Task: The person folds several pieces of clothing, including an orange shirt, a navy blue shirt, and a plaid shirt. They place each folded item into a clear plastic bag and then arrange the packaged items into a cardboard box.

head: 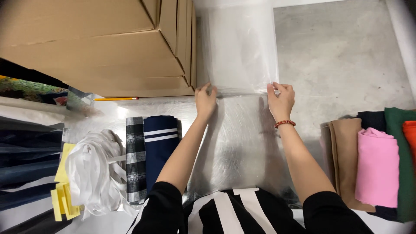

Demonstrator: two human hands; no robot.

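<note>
A clear plastic bag point(237, 47) lies flat at the far side of a shiny metal table point(236, 143). My left hand point(205, 100) pinches its near left corner. My right hand point(281, 100), with a red bead bracelet on the wrist, pinches the near right corner. Both arms reach forward over a black garment with white stripes point(236, 210) at the table's near edge.
Stacked cardboard boxes point(99, 43) fill the far left, with a yellow pencil point(115, 99) at their foot. Left of my arms lie a plaid cloth roll point(135, 158), a navy striped cloth point(160, 145), white straps point(93, 171) and yellow notes point(65, 190). Folded tan, pink, green and orange cloths point(377, 167) sit right.
</note>
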